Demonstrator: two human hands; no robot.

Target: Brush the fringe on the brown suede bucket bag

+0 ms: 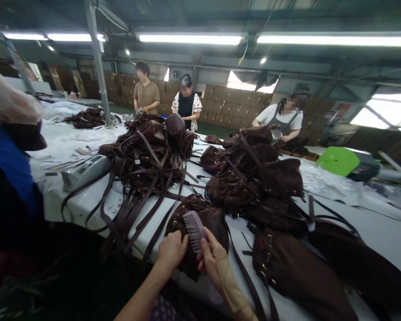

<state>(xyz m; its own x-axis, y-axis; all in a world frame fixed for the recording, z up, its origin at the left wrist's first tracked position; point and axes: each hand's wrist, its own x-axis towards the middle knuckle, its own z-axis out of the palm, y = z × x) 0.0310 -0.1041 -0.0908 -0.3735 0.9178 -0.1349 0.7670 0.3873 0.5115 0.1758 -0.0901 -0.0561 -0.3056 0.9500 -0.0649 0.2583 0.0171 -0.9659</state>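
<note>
Right hand (214, 261) grips a comb (194, 231) on the brown bag (215, 220)'s fringe; left hand (172, 252) clutches that bag just beside. Heaps of bags (147, 151) lie beyond them, and whether they're combed or not I can't tell.

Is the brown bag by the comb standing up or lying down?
Lying down. The brown bag lies flat at the table edge; the left hand grips it, the right hand holds the comb on it.
</note>
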